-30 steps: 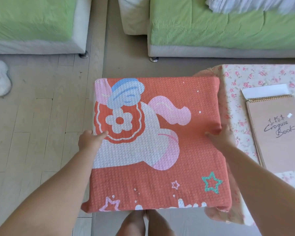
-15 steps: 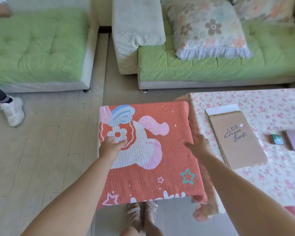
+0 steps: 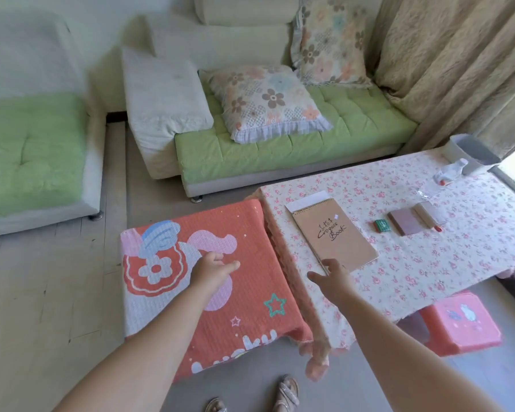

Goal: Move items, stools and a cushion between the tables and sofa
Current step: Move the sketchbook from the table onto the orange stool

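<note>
Cushion (image 3: 250,292), orange with a cartoon print, lies flat on a low support just left of the flowered tabletop (image 3: 428,263), its right edge against the hanging cloth. Our left hand (image 3: 210,270) is over the cushion's middle, fingers loose and grasping nothing; we cannot tell whether it touches the fabric. Our right hand (image 3: 330,278) is also released, fingers spread over the near left part of the tabletop, right by the near corner of a brown sketchbook (image 3: 335,236). A small green box (image 3: 382,225) lies to the right of the book. A pink stool (image 3: 461,322) stands under the tabletop's near right edge. On the far side, a green sofa (image 3: 280,150) carries a floral pillow (image 3: 268,102).
</note>
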Demonstrator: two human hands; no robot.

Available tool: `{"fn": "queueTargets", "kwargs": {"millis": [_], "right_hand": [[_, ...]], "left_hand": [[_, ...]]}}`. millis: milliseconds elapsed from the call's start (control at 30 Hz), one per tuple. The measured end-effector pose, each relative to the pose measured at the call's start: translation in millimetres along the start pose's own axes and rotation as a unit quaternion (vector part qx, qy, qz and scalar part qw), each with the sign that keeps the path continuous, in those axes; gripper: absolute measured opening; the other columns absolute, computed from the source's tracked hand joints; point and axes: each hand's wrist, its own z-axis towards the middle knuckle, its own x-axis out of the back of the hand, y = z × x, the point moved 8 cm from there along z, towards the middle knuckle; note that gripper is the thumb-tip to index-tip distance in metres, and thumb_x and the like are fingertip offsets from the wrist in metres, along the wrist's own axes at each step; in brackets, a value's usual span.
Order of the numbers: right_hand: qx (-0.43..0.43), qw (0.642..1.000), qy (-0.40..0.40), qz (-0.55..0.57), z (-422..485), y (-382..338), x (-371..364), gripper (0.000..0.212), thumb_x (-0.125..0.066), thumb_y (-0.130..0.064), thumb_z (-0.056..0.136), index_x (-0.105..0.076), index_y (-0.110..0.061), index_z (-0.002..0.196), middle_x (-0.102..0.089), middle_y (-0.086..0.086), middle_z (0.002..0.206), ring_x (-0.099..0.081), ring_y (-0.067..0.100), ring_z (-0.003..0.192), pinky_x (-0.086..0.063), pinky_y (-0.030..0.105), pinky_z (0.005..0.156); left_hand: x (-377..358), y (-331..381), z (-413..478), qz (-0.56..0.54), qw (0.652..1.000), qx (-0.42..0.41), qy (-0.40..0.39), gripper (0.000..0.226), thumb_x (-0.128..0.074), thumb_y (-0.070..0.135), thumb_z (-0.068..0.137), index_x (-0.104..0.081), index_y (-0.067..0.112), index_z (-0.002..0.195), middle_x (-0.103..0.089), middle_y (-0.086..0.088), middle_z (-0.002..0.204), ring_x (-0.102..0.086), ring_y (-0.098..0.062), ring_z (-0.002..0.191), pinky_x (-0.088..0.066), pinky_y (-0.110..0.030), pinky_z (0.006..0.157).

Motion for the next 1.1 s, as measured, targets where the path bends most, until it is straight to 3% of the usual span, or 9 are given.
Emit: {"fn": "queueTargets", "kwargs": {"millis": [133, 267, 400, 500, 667, 867, 933, 1100], "right_hand": [[-0.006, 0.999, 0.029, 0.027, 8.1, 29.7, 43.4, 0.057, -0.062, -0.034, 0.086, -0.041, -0.013, 0.135, -0.041, 0.013, 0.14, -0.048, 0.017, 0.087, -0.04, 0.023, 0.059], [-0.009, 0.998, 0.04, 0.053, 32.2, 66.9, 85.0, 0.056, -0.063, -0.034, 0.085, -0.043, -0.014, 0.134, -0.044, 0.013, 0.138, -0.051, 0.018, 0.083, -0.042, 0.032, 0.075], [0.0, 0.998, 0.007, 0.062, 68.0, 100.7, 122.5, 0.056, -0.064, -0.031, 0.085, -0.042, -0.012, 0.134, -0.045, 0.014, 0.138, -0.05, 0.029, 0.117, -0.042, 0.037, 0.09], [0.006, 0.998, -0.016, 0.063, 96.2, 128.2, 156.7, 0.057, -0.064, -0.031, 0.085, -0.042, -0.012, 0.134, -0.047, 0.013, 0.137, -0.052, 0.029, 0.117, -0.042, 0.033, 0.084], [-0.001, 0.999, -0.043, 0.03, 137.3, 167.5, 202.5, 0.058, -0.063, -0.032, 0.086, -0.042, -0.009, 0.135, -0.05, 0.014, 0.134, -0.055, 0.029, 0.111, -0.045, 0.035, 0.081], [-0.017, 0.996, -0.073, 0.046, 181.2, 177.7, 210.5, 0.057, -0.063, -0.03, 0.086, -0.043, -0.009, 0.134, -0.059, 0.01, 0.112, -0.049, 0.009, 0.067, -0.041, 0.026, 0.056], [-0.018, 0.996, -0.079, 0.047, 192.0, 177.4, 207.0, 0.057, -0.063, -0.03, 0.086, -0.043, -0.009, 0.134, -0.058, 0.006, 0.1, -0.045, 0.005, 0.063, -0.037, 0.02, 0.054], [-0.028, 0.995, -0.096, -0.015, 222.6, 181.4, 212.8, 0.057, -0.061, -0.031, 0.087, -0.041, -0.01, 0.135, -0.051, 0.011, 0.132, -0.049, 0.014, 0.079, -0.042, 0.026, 0.063]], "left_hand": [[-37.6, 38.8, -4.1, 0.017, 0.999, -0.028, -0.019, 0.056, -0.07, 0.032, 0.082, -0.05, 0.008, 0.128, -0.055, -0.009, 0.133, -0.056, -0.025, 0.113, -0.04, -0.03, 0.089], [-88.4, 71.7, -6.1, 0.033, 0.999, -0.041, -0.016, 0.055, -0.069, 0.035, 0.082, -0.051, 0.011, 0.128, -0.055, -0.008, 0.133, -0.054, -0.026, 0.119, -0.04, -0.032, 0.089], [-146.4, 92.0, -9.8, 0.031, 0.999, -0.029, 0.009, 0.053, -0.069, 0.032, 0.082, -0.052, 0.009, 0.127, -0.058, -0.008, 0.129, -0.056, -0.024, 0.113, -0.041, -0.031, 0.087], [-200.9, 104.6, -14.8, 0.013, 1.0, -0.011, 0.005, 0.053, -0.071, 0.027, 0.081, -0.053, 0.007, 0.126, -0.06, -0.009, 0.126, -0.055, -0.018, 0.101, -0.041, -0.027, 0.084], [-264.3, 125.7, -21.3, -0.002, 1.0, 0.018, 0.013, 0.054, -0.07, 0.025, 0.082, -0.052, 0.005, 0.128, -0.059, -0.01, 0.127, -0.057, -0.024, 0.114, -0.044, -0.035, 0.101], [-297.3, 126.4, -9.5, -0.015, 0.998, 0.058, 0.02, 0.053, -0.068, 0.032, 0.083, -0.053, 0.006, 0.127, -0.059, -0.009, 0.127, -0.056, -0.022, 0.115, -0.04, -0.027, 0.087], [-299.8, 125.5, 3.2, -0.01, 0.997, 0.065, 0.028, 0.051, -0.067, 0.031, 0.084, -0.053, 0.005, 0.126, -0.057, -0.009, 0.129, -0.055, -0.022, 0.115, -0.039, -0.026, 0.084], [-317.9, 127.7, 47.3, -0.008, 0.995, 0.101, 0.002, 0.041, -0.067, 0.033, 0.084, -0.055, 0.011, 0.116, -0.06, -0.012, 0.122, -0.058, -0.026, 0.11, -0.045, -0.033, 0.091]]}}
